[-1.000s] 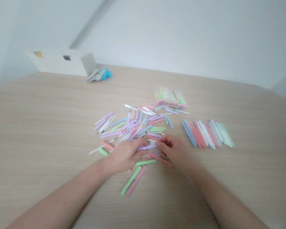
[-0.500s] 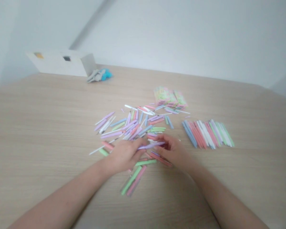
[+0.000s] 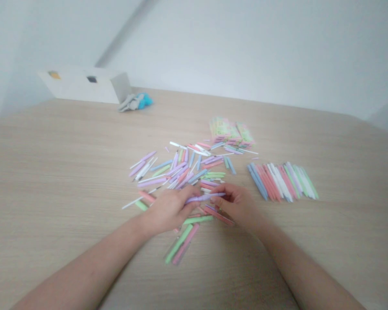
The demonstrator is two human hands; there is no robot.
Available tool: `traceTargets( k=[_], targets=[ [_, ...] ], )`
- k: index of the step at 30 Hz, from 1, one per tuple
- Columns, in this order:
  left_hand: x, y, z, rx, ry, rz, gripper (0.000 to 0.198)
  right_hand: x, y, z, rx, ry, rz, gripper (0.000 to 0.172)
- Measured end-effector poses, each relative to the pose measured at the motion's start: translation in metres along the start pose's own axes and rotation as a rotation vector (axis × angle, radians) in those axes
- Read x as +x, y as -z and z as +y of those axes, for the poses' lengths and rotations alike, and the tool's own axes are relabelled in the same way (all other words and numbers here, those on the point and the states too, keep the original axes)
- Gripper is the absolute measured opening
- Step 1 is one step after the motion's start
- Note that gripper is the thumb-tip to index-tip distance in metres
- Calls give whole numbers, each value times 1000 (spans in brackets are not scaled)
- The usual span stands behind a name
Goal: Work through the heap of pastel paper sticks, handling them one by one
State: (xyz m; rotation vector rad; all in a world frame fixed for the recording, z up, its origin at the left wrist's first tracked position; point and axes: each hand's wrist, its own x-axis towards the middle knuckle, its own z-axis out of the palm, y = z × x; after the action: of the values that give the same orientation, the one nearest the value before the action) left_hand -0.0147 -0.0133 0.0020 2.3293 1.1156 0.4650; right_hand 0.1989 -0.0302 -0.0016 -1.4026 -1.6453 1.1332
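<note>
Left hand point(image 3: 170, 209) and right hand point(image 3: 239, 204) each pinch one end of the purple stick point(image 3: 204, 198) — held level over the near edge of the loose pile point(image 3: 181, 170). Right of the pile: sorted row point(image 3: 283, 181). Beyond the pile — packets point(image 3: 231, 131).

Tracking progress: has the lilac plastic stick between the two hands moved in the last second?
Yes, slightly. The lilac plastic stick now reaches further right, toward the neat row of pastel sticks; its other end remains at the left hand.
</note>
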Motion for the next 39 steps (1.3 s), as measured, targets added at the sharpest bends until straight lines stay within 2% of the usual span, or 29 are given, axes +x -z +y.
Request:
traceTargets(
  k=[14, 21, 25, 29, 35, 37, 39],
  targets=[
    [1, 2, 2, -18, -54, -17, 21, -2, 0, -2, 25, 22, 5, 17],
    [0, -1, 0, 42, -79, -3, 23, -2, -3, -8, 76, -29, -30, 18],
    [-1, -5, -3, 146, -105, 37, 25, -4, -5, -12, 94, -83, -56, 23],
    [-1, -6, -3, 196, -127, 47, 28, -4, -6, -10, 52, -69, -55, 33],
    [-2, -7, -1, 192, -155, 32, 29, -2, 0, -10, -4, -58, -154, 47],
    [-1, -6, -1, 199, -145, 27, 28, -2, 1, -11, -14, -60, -188, 46],
    [-1, -3, 0, 205, -120, 29, 27, -2, 2, -10, 17, -55, -195, 37]
  ],
)
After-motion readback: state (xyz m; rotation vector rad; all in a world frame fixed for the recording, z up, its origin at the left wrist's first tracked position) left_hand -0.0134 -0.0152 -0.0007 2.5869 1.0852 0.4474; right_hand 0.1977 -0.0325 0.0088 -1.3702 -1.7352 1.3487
